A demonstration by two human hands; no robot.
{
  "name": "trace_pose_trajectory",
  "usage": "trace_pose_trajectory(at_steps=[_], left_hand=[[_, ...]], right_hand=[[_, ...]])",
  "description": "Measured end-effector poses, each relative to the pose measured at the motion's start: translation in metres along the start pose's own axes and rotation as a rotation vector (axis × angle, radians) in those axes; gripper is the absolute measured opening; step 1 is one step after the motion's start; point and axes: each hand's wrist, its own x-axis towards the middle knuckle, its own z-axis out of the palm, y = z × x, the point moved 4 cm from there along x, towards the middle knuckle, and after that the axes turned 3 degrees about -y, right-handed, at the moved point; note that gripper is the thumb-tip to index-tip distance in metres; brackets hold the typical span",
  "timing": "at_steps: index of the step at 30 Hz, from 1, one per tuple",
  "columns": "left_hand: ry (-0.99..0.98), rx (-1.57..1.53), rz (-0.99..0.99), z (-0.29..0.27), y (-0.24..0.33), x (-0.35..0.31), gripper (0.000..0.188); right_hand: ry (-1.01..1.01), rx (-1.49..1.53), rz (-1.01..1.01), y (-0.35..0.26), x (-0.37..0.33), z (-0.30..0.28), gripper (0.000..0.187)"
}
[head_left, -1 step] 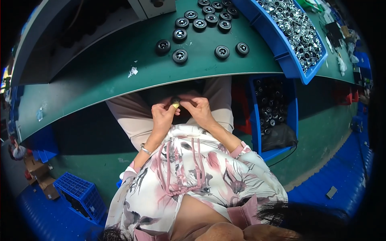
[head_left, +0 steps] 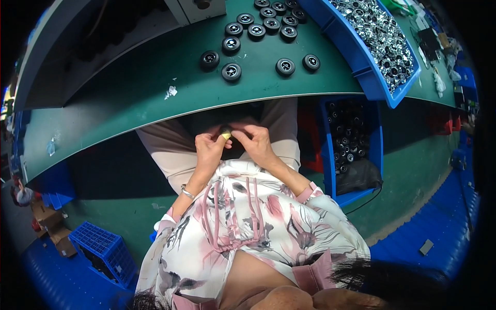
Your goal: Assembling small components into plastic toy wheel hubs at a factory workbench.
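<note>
Just below the table's near edge, over my lap, my two hands meet. My left hand is closed, its fingers pinching a small dark round part that is mostly hidden. Something yellow wraps the tip of the left thumb. My right hand curls in from the other side, thumb and fingers closed at the same part. Black wheels with dark, silver-marked hubs lie spread on the green table beyond my hands.
At the far right of the table a blue bin holds many shiny metal pieces. Below it, right of my legs, a blue crate contains black round parts and a dark bag. A blue basket stands on the floor at left, near cardboard boxes.
</note>
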Motion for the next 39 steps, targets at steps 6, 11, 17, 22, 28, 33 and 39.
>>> trace_pose_trajectory(at_steps=[6,11,17,22,28,33,39], left_hand=[[-0.029,0.365,0.017,0.000,0.009,0.007,0.016],[-0.007,0.403,0.195,0.007,0.014,0.002,0.017],[-0.060,-0.103,-0.072,0.007,-0.002,0.003,0.017],[0.035,-0.058,-0.032,0.003,-0.005,0.004,0.019],[-0.019,-0.079,-0.149,-0.005,-0.010,0.004,0.020],[-0.206,-0.428,-0.125,0.003,0.006,-0.006,0.024],[-0.400,-0.953,-0.262,0.012,0.015,-0.010,0.036]], right_hand=[[-0.038,-0.493,-0.143,0.002,0.001,-0.008,0.023],[0.074,-0.199,-0.177,-0.010,0.002,-0.005,0.023],[0.044,0.031,0.009,-0.004,0.001,-0.002,0.026],[-0.023,-0.048,-0.023,0.009,0.004,-0.001,0.032],[-0.081,-0.340,-0.192,-0.010,-0.003,0.004,0.044],[0.089,-0.581,-0.477,-0.030,-0.004,0.002,0.044],[0.057,-0.315,-0.359,-0.036,-0.006,-0.010,0.040]])
